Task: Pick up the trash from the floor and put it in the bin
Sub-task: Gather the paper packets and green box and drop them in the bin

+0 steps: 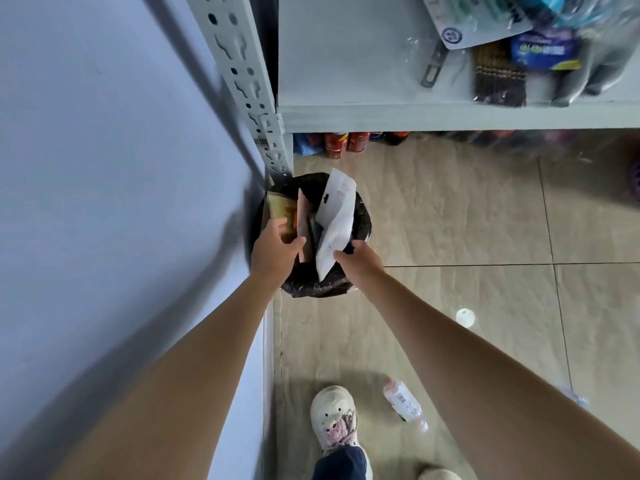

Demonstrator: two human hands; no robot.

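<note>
Here both hands sit over the bin [362, 223], a black-lined can in the corner where the wall meets the shelf post [242, 81]. The right hand [360, 259] is at the bin's near rim, fingers pinched on the lower corner of a white sheet [334, 220]. The sheet's long axis runs up and away from that pinch, across the bin's mouth toward the far rim, so most of it stands above the bin rather than inside. The left hand [275, 252] is at the bin's left rim, fingers curled around a yellow-brown pack [278, 211] and touching a pink card [303, 223], both standing on edge in the opening.

As I judge it, the sheet must go down along its own length, or be let go so it folds in; the right hand alone governs that.

Short of the bin, toward the shoe [334, 419], a bottle [405, 403] lies on the floor [450, 209], nearer the right arm. A small white lid [465, 317] lies between bottle and bin.
</note>
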